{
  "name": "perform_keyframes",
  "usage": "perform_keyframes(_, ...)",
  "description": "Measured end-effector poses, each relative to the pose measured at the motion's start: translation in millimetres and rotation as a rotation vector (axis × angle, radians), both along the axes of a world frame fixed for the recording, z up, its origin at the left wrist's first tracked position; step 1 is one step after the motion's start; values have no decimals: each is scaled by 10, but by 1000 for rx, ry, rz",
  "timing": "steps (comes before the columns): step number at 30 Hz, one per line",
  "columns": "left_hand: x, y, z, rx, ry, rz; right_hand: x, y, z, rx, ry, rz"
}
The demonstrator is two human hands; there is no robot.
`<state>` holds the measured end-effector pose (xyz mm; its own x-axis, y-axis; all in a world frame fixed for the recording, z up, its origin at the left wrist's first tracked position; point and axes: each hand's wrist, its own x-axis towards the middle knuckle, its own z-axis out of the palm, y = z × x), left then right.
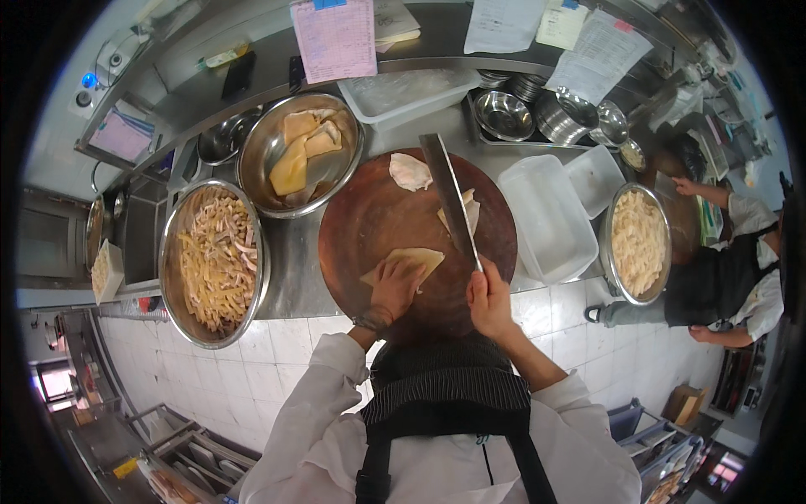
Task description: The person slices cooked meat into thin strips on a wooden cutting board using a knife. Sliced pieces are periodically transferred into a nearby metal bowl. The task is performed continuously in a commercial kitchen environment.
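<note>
My right hand (490, 299) grips the handle of a cleaver (450, 195), whose blade points away from me over the round wooden chopping block (371, 214). Beneath and beside the blade lies a pale piece of food (470, 211), partly hidden. My left hand (395, 286) rests with spread fingers on a flat yellowish slab (423, 258), perhaps pork skin, near the block's front. Towards the block's far edge is a whitish, pinkish piece (409, 172). A steel bowl (252, 167) to the left holds larger yellowish pieces (291, 167); another steel bowl (264, 277) is filled with cut strips (217, 264).
Plastic containers (548, 217) stand right of the block, beside a steel bowl of pale food (637, 242). Behind are a plastic tub (409, 94) and small metal bowls (504, 115). A shelf (434, 62) with hanging papers crosses the back. A co-worker (724, 277) stands at far right.
</note>
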<state>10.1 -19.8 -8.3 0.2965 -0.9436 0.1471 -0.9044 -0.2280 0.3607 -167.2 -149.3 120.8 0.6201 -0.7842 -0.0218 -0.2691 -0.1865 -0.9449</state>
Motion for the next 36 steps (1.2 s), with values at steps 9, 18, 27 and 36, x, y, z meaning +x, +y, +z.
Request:
perform_keyframes(9, -41, 0, 72, 48, 109, 44, -14, -103, -557, -84, 221, 76)
perform_keyframes(18, -33, -55, 126, 34, 88, 44, -57, -48, -1176, -333, 298, 66)
perform_keyframes(27, -75, -14, 22, -102, 154, 85, 115, 86, -492, -174, 104, 53)
perform_keyframes(36, 26, 67, -52, -143, 234, 65, 229, -28, -176, -56, 92, 91)
